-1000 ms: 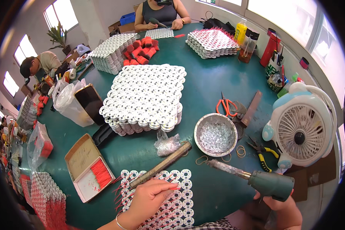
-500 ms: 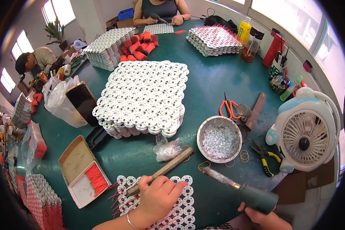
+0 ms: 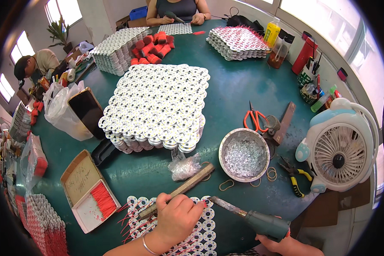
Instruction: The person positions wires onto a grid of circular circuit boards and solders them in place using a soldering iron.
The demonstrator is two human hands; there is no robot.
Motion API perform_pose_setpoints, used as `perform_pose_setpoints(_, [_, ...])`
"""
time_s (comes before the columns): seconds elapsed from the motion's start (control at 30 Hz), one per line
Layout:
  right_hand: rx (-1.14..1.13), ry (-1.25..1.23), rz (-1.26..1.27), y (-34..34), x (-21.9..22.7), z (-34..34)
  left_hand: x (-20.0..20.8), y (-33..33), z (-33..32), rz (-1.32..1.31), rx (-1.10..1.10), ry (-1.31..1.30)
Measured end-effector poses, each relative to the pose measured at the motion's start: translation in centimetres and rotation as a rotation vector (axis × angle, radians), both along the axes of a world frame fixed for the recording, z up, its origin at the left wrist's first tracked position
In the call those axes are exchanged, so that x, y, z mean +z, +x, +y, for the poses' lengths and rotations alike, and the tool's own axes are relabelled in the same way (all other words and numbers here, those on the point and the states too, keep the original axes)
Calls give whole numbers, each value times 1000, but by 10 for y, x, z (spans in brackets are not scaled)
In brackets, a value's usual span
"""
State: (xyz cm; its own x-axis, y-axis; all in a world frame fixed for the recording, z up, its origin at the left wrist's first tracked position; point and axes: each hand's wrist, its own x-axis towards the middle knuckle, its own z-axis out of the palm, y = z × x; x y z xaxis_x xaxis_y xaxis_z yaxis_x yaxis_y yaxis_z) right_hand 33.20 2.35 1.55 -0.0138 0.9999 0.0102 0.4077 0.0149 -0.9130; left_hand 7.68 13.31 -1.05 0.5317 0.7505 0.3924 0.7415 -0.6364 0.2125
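My left hand [image 3: 178, 217] rests over a panel of white ring-shaped circuit boards [image 3: 208, 235], its fingers closed with the tips at the top right rings. What they pinch is hidden. A square-edged bar [image 3: 192, 180] lies slantwise across the panel, its lower part passing beside and partly behind that hand. Thin red wires [image 3: 124, 222] stick out along the panel's left side. My right hand [image 3: 272, 244] grips the dark green handle of a soldering iron [image 3: 266, 225]. The iron's tip is at a top right ring, close to my left fingertips.
A bowl of clear flakes [image 3: 244, 154], pliers [image 3: 295, 177], orange-handled scissors [image 3: 255, 119] and a fan [image 3: 338, 160] stand to the right. A tall panel stack [image 3: 158, 106] sits ahead. A box with red wires [image 3: 83, 187] lies left. Across the table a person [image 3: 178, 12] works.
My right hand has brought the soldering iron left and slightly down, so its tip now meets the panel's top right corner. My left hand stays almost in place.
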Motion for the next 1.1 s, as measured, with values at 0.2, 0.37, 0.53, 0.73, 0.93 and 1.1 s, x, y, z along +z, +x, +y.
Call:
perform_pose_setpoints(0.2, [72,-314,108,3,8,5,0,-1,1,-29,5,-32])
perform_pose_setpoints(0.37, [56,-313,170,6,1,3,-2,-1,3,-118,4,-74])
perform_pose_setpoints(0.53, [84,-333,148,9,2,2,0,-1,4,-118,-8,-101])
perform_pose_setpoints(0.73, [47,-357,159,4,8,4,2,-2,7,-131,-19,-180])
perform_pose_setpoints(0.93, [46,-336,164,4,8,4,1,-2,6,-138,-12,-193])
perform_pose_setpoints(1.1, [17,-403,169,0,17,9,1,-2,6,-147,-3,-194])
